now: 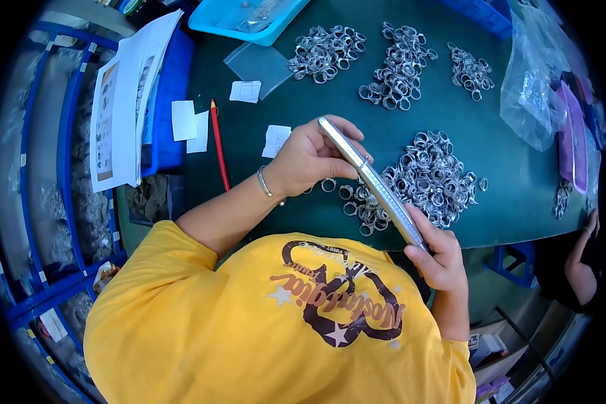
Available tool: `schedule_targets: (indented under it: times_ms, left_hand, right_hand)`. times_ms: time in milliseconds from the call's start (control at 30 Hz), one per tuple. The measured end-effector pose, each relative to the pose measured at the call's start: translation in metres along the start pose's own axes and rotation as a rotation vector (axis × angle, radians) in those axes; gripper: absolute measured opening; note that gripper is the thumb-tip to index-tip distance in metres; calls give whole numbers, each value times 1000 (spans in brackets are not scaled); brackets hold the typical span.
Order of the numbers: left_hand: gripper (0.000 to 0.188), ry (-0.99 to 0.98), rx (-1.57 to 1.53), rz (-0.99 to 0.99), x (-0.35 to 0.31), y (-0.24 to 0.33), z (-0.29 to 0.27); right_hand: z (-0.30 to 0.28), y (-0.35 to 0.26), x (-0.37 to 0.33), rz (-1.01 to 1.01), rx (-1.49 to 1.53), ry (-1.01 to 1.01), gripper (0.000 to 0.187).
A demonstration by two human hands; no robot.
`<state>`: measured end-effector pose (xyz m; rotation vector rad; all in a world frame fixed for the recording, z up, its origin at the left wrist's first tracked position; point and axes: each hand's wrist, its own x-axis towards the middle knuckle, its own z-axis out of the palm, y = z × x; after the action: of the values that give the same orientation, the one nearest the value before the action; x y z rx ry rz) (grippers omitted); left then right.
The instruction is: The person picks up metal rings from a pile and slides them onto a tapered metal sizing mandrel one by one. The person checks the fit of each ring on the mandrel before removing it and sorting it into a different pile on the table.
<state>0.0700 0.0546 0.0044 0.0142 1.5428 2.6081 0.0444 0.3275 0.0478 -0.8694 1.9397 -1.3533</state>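
Observation:
A long tapered metal rod [374, 182] is held between both my hands above a green table [498, 135]. My left hand [306, 158] grips its upper, thicker end, and a thin bracelet sits on that wrist. My right hand [438, 252] holds the lower end near the table's front edge. A silver ring sits on the rod about halfway along. Beneath the rod lies a large heap of silver rings [427, 178], with a few single rings loose beside it.
Three more ring heaps [397, 67] lie farther back on the table, with small paper slips, a red pencil [219, 141], a clear bag [528, 87] and a light blue tray [242, 17]. Blue bins and papers stand at left. Another person's hand [586, 249] shows at right.

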Motion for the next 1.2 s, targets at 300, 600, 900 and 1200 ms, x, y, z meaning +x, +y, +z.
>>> schedule_targets:
  times_ms: [300, 600, 900, 1200]
  left_hand:
    - [34, -23, 57, -15, 2, -3, -5]
    - [33, 673, 1173, 286, 51, 37, -77]
    - [17, 337, 1216, 115, 28, 54, -58]
    - [15, -133, 1338, -244, -5, 36, -26]
  right_hand:
    - [0, 7, -2, 45, 35, -10, 53]
    - [-2, 13, -21, 315, 304, 194, 52]
    - [-5, 17, -21, 283, 274, 194, 51]
    - [-2, 7, -7, 270, 300, 147, 51]
